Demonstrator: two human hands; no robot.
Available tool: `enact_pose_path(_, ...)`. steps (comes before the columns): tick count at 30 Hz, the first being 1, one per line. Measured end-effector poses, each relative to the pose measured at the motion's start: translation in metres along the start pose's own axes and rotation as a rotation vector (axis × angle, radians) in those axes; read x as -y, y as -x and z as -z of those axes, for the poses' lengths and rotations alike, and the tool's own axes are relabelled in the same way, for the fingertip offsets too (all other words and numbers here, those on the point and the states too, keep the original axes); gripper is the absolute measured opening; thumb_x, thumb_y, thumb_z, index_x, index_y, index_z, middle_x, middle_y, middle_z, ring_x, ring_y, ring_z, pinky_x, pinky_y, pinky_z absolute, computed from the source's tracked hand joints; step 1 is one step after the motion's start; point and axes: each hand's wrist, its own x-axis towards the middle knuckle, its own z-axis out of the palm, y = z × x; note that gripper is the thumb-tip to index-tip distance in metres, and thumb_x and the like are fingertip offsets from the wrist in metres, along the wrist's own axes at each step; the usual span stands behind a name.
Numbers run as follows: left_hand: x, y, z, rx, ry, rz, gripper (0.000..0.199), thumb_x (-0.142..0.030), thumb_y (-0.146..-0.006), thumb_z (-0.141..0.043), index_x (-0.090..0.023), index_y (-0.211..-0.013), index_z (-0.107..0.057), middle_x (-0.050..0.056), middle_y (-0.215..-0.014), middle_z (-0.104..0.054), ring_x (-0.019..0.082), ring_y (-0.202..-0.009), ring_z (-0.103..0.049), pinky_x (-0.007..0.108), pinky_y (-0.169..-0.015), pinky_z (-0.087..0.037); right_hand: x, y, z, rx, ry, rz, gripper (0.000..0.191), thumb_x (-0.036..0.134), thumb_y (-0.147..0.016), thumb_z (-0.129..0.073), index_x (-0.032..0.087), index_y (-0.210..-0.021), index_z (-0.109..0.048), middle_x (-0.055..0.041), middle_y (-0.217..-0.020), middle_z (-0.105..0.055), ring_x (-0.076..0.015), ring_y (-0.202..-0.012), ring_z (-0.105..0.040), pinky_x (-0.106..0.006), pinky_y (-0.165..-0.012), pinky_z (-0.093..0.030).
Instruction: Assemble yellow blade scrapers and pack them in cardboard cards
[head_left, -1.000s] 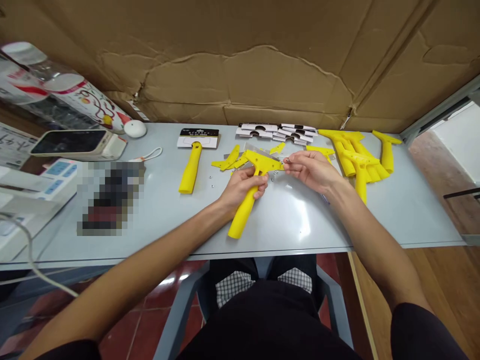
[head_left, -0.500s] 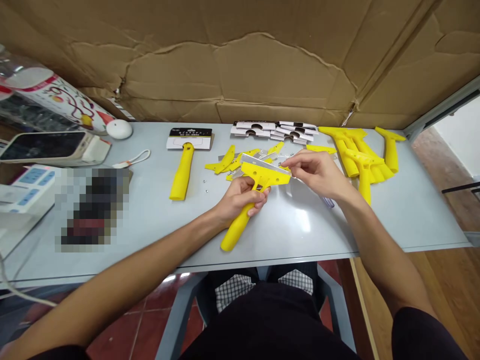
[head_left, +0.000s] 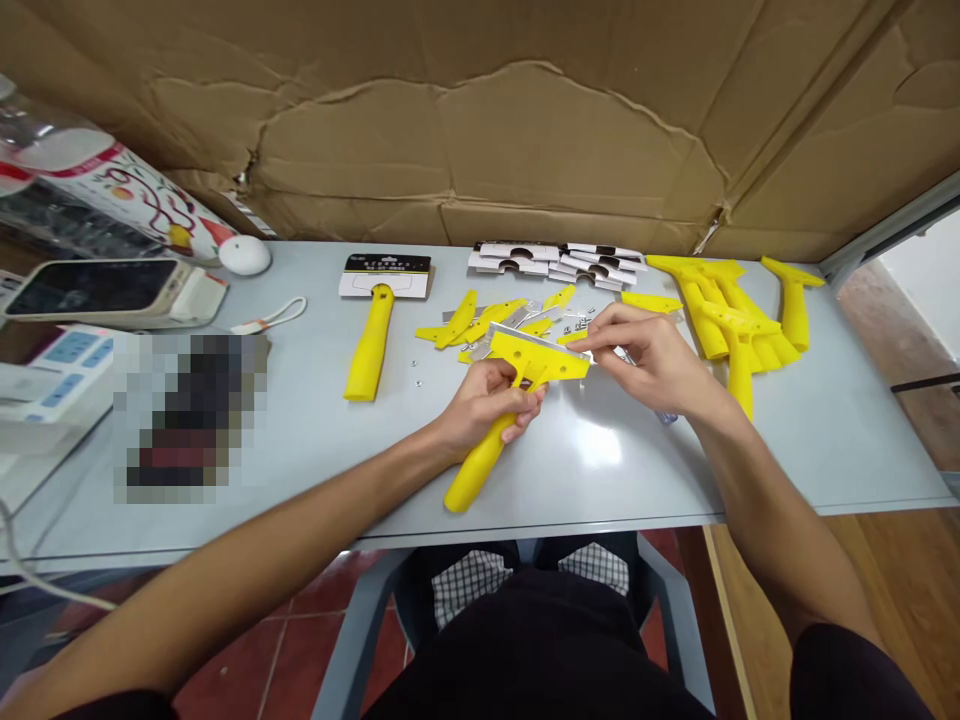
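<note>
My left hand [head_left: 495, 408] is wrapped round the neck of a yellow scraper [head_left: 474, 472], which slants with its wide head up and to the right. A thin metal blade [head_left: 525, 337] lies along the top edge of that head. At the blade's right end, the fingertips of my right hand [head_left: 645, 360] are closed together, pinching it. Just behind the scraper is a loose pile of yellow plates [head_left: 457, 322] and metal blades, with small screws [head_left: 576, 325] to its right. A clear-purplish object [head_left: 666, 417] is mostly hidden under my right hand.
Several yellow scraper handles [head_left: 761, 345] lie at the right. Folded card sleeves [head_left: 517, 262] stand at the back. A carded yellow scraper [head_left: 367, 350] lies left of centre, near two small nuts [head_left: 417, 383]. Phone [head_left: 97, 290], white mouse-like object [head_left: 244, 255] and boxes occupy the left.
The blade stood out at a slant above the scraper head and now sits closer along its edge. My right hand stays at its right end. The whole view has shifted slightly.
</note>
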Motion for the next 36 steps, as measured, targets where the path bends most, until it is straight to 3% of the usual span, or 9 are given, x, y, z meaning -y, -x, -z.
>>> enact_pose_path(5,-0.005,0.0,-0.004,-0.022,-0.02,0.017,0.028,-0.033,-0.082,-0.083,-0.013,-0.075,-0.064,-0.003,-0.052,-0.056,0.005,-0.032,-0.042,0.018,-0.034,-0.03,0.001,0.001,-0.001,0.015,-0.002,-0.013,0.031,0.013,-0.093,-0.062,0.028,-0.103,-0.088,-0.0042,-0.099,-0.074,-0.0174,-0.085,-0.067,-0.034,-0.076,-0.051)
enact_pose_path(10,-0.01,-0.002,-0.007,-0.076,-0.046,0.005,0.031,-0.033,-0.08,-0.082,-0.015,-0.069,-0.059,-0.004,-0.05,-0.054,0.004,-0.032,-0.041,0.018,-0.034,-0.03,0.0,0.002,-0.006,0.022,-0.021,-0.031,0.034,0.013,-0.096,-0.062,0.025,-0.118,-0.085,-0.0041,-0.094,-0.074,-0.0177,-0.083,-0.066,-0.033,-0.073,-0.051)
enact_pose_path(21,-0.011,-0.003,-0.008,-0.082,-0.066,0.03,0.028,-0.033,-0.077,-0.079,-0.017,-0.068,-0.059,-0.004,-0.049,-0.054,0.004,-0.032,-0.041,0.019,-0.034,-0.028,0.001,0.003,-0.006,0.019,0.033,-0.02,0.032,0.012,-0.094,-0.061,0.025,-0.113,-0.084,-0.0037,-0.097,-0.077,-0.0185,-0.084,-0.068,-0.035,-0.076,-0.053)
enact_pose_path(25,-0.01,-0.002,-0.007,-0.087,-0.072,0.018,0.028,-0.034,-0.078,-0.079,-0.017,-0.069,-0.059,-0.004,-0.049,-0.053,0.005,-0.032,-0.04,0.02,-0.034,-0.028,0.003,0.001,-0.004,-0.001,0.002,-0.068,0.02,0.017,-0.096,-0.065,0.023,-0.107,-0.081,-0.0036,-0.096,-0.077,-0.0175,-0.081,-0.068,-0.035,-0.074,-0.054)
enact_pose_path(28,-0.01,-0.002,-0.007,-0.095,-0.085,0.012,0.029,-0.034,-0.079,-0.079,-0.017,-0.068,-0.058,-0.004,-0.049,-0.053,0.004,-0.032,-0.04,0.02,-0.034,-0.028,0.002,0.001,-0.001,-0.089,-0.105,-0.134,0.005,0.025,-0.095,-0.073,0.023,-0.099,-0.074,-0.0026,-0.092,-0.075,-0.0176,-0.081,-0.068,-0.034,-0.073,-0.055)
enact_pose_path(32,-0.011,-0.002,-0.008,-0.091,-0.092,0.001,0.028,-0.034,-0.079,-0.078,-0.017,-0.068,-0.058,-0.004,-0.049,-0.054,0.004,-0.031,-0.04,0.019,-0.035,-0.028,0.001,0.0,0.002,-0.175,-0.277,-0.18,0.02,0.029,-0.087,-0.084,0.024,-0.09,-0.066,0.0008,-0.087,-0.069,-0.0161,-0.077,-0.067,-0.033,-0.071,-0.057)
enact_pose_path(36,-0.01,-0.002,-0.008,-0.085,-0.083,-0.001,0.028,-0.033,-0.079,-0.078,-0.017,-0.068,-0.058,-0.004,-0.05,-0.054,0.004,-0.031,-0.04,0.019,-0.034,-0.028,0.006,-0.001,0.003,-0.185,-0.313,-0.221,0.021,0.029,-0.083,-0.087,0.023,-0.08,-0.067,-0.001,-0.085,-0.071,-0.0171,-0.078,-0.067,-0.034,-0.071,-0.057)
